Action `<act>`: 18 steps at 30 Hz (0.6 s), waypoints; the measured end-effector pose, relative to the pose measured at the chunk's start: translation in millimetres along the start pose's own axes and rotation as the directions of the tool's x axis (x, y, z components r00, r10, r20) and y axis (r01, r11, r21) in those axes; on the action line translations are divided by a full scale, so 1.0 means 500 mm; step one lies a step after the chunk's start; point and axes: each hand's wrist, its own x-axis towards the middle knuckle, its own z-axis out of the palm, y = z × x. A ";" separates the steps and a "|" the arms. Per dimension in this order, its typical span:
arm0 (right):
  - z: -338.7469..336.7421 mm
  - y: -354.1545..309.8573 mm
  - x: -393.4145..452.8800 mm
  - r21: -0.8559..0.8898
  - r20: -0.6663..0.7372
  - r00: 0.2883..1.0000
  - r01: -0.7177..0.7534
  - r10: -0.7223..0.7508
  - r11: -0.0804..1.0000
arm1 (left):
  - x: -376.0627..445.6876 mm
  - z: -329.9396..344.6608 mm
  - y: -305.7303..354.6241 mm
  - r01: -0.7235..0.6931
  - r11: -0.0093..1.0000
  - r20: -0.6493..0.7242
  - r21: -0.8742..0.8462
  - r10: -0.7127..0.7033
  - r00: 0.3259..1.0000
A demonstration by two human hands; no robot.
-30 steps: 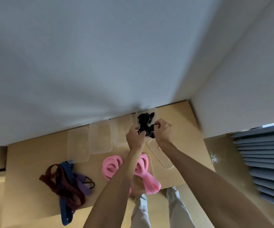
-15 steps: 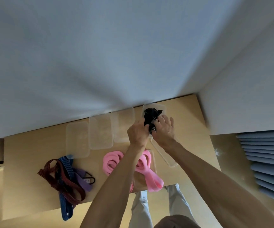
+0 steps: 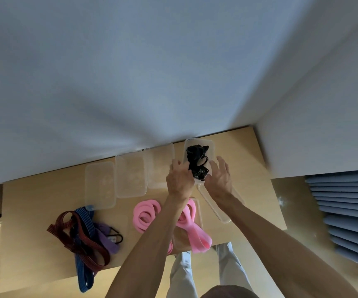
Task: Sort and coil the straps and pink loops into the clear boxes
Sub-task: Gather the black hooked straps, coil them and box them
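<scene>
A bundled black strap point(image 3: 197, 162) lies inside the rightmost clear box point(image 3: 211, 147), at the back of the wooden table point(image 3: 34, 211) against the wall. My left hand point(image 3: 179, 179) rests with loose fingers against the box's left wall. My right hand point(image 3: 219, 177) hovers at the box's right side, fingers spread and holding nothing. Three empty clear boxes point(image 3: 130, 173) stand in a row to the left. Nearer me, a coiled pink loop point(image 3: 145, 214) lies on the table, and a second pink loop point(image 3: 198, 235) trails out from under my left arm.
A tangle of maroon, blue and purple straps point(image 3: 81, 233) lies at the front left of the table. A clear lid or tray point(image 3: 223, 218) sits partly under my right forearm. The wall corner closes the back right; grey blinds point(image 3: 345, 211) hang beyond the table's right edge.
Both hands have let go of the black strap, which now sits down in the rightmost box. My right hand has opened and moved to the box's right side.
</scene>
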 end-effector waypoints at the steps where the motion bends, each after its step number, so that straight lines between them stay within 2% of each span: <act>1: -0.001 0.001 -0.001 0.041 0.054 0.999 -0.011 0.008 0.999 | -0.007 0.006 -0.003 -0.001 1.000 0.022 -0.013 0.001 1.000; 2: 0.000 0.004 -0.002 0.086 0.096 0.995 -0.008 0.000 0.996 | -0.013 0.010 -0.003 -0.001 1.000 0.039 -0.030 0.002 0.999; 4: -0.006 0.007 -0.001 0.152 0.094 0.995 -0.031 0.016 0.988 | -0.019 0.014 -0.001 0.000 0.996 0.053 -0.086 0.004 0.999; 7: -0.016 0.017 -0.009 0.202 0.017 0.984 -0.179 0.180 0.963 | -0.032 0.017 0.006 0.014 0.988 0.060 -0.155 -0.005 0.998; 10: -0.018 0.041 -0.028 0.188 -0.024 0.957 -0.279 0.288 0.942 | -0.056 0.019 0.017 0.124 0.964 -0.005 -0.234 -0.128 0.992; 14: -0.020 0.098 -0.057 0.084 0.114 0.911 -0.407 0.397 0.910 | -0.098 0.036 0.035 0.206 0.898 -0.073 -0.388 -0.253 0.965; 16: -0.019 0.116 -0.069 0.031 0.153 0.887 -0.444 0.435 0.895 | -0.121 0.054 0.041 0.262 0.882 -0.006 -0.391 -0.287 0.958; 18: -0.015 0.124 -0.079 -0.009 0.150 0.884 -0.447 0.443 0.895 | -0.147 0.075 0.048 0.362 0.863 0.150 -0.354 -0.329 0.932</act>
